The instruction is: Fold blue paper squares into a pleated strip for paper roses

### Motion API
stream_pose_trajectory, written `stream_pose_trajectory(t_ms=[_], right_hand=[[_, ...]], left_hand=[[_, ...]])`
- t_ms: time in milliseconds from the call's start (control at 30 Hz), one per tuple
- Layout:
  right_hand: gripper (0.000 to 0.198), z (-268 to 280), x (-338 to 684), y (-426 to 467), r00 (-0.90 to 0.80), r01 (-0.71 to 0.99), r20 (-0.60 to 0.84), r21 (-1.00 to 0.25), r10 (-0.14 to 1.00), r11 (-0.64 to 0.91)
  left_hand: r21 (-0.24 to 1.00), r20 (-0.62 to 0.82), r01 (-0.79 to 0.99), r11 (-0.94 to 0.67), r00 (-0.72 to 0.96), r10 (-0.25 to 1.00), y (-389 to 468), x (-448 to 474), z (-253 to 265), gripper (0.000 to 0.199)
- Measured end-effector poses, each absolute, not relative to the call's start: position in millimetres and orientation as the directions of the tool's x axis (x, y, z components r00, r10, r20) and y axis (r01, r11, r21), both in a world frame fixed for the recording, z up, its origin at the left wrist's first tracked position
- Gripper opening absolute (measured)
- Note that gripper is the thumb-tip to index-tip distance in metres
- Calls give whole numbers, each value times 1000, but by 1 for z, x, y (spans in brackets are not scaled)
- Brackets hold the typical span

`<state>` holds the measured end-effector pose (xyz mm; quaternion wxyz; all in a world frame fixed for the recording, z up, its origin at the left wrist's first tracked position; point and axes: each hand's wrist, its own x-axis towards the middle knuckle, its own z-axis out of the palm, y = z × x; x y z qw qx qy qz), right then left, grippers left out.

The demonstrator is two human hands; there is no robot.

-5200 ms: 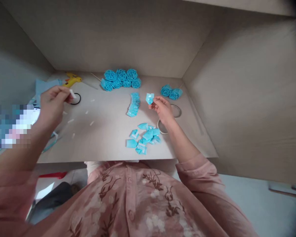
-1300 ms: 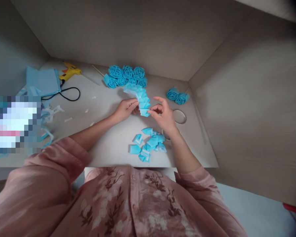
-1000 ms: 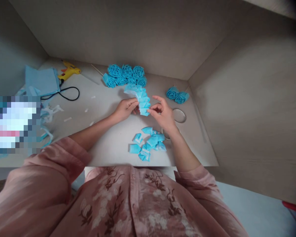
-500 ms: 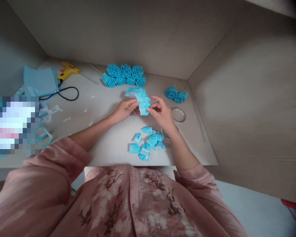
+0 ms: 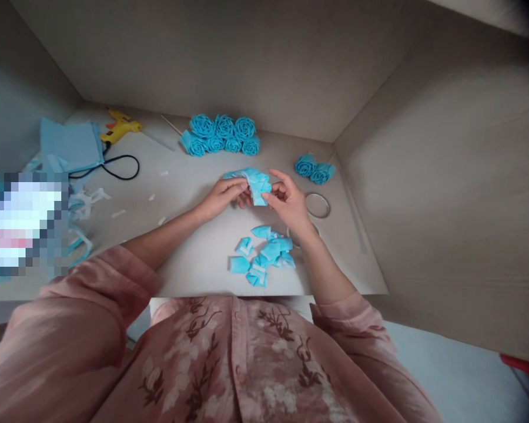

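Observation:
Between my hands, above the middle of the white table (image 5: 194, 247), is a strip of overlapping folded blue pieces (image 5: 258, 181), curved at its far left end. My left hand (image 5: 226, 197) pinches the strip's inner edge between thumb and fingers. At its near right end my right hand (image 5: 287, 200) grips it with thumb and bent fingers, the index finger raised. Below the hands lies a loose pile of small folded blue pieces (image 5: 271, 251), some showing white strips. Blue rose-like flowers (image 5: 224, 126) sit in two rows behind the hands.
Two more blue flowers (image 5: 314, 168) lie at the right, near a roll of tape (image 5: 318, 205); another ring is partly behind my right wrist. A yellow glue gun (image 5: 121, 126) with a black cord (image 5: 127, 158) and blue sheets (image 5: 70, 144) lie at the back left. Walls enclose the table.
The strip has bunched up and tilted, its far end drawn down toward my left hand. Both hands stay nearly in place, still gripping it.

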<state>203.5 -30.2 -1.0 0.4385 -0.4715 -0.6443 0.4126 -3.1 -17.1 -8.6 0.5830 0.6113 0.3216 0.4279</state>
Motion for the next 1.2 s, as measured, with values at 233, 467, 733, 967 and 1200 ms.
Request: stream_pose_trajectory(t_ms=[233, 467, 733, 967, 1200], right_hand=[[67, -2, 200, -33, -204, 250, 166, -944, 965, 215], [63, -6, 202, -32, -222, 152, 166, -968, 961, 202], [67, -8, 204, -30, -254, 122, 174, -970, 952, 210], [65, -13, 205, -26, -243, 165, 235, -946, 941, 279], [65, -11, 208, -27, -217, 113, 198, -968, 956, 226]], left_hand=[[988, 110, -139, -64, 360, 926, -19, 1, -10, 52], [976, 115, -209, -53, 296, 948, -15, 2, -17, 48], [977, 107, -212, -40, 315, 943, -17, 4, -16, 48], [973, 138, -226, -54, 374, 917, -18, 3, -13, 46], [973, 153, -218, -78, 353, 923, -17, 3, -13, 43]])
